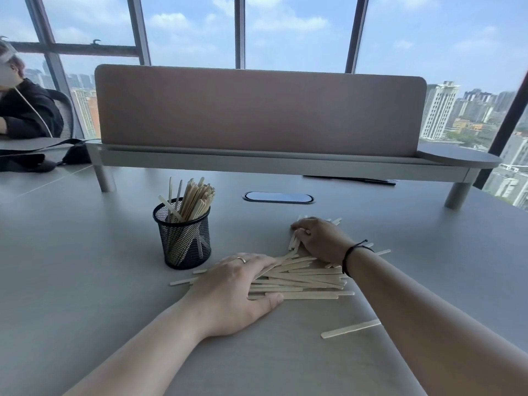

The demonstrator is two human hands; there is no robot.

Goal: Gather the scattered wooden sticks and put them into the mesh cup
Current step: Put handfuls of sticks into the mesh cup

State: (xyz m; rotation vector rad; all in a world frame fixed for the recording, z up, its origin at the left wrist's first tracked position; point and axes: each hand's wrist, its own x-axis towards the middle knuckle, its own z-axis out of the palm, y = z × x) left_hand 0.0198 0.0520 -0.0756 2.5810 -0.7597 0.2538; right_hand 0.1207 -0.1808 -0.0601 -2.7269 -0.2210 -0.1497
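Note:
A black mesh cup [187, 238] stands upright on the grey table, holding several wooden sticks that poke out of its top. To its right lies a pile of wooden sticks [308, 277], mostly pointing left to right. My left hand [237, 287] lies flat on the pile's left end, fingers spread over the sticks and thumb under the front edge. My right hand [320, 238] rests on the pile's far right side, fingers curled around a few sticks. One single stick [350, 329] lies apart, nearer to me on the right.
A pink divider panel on a grey raised shelf [257, 161] crosses the table behind the cup. An oval cable port [278, 197] sits in the tabletop. A person sits at the far left beside a black bag [75, 154].

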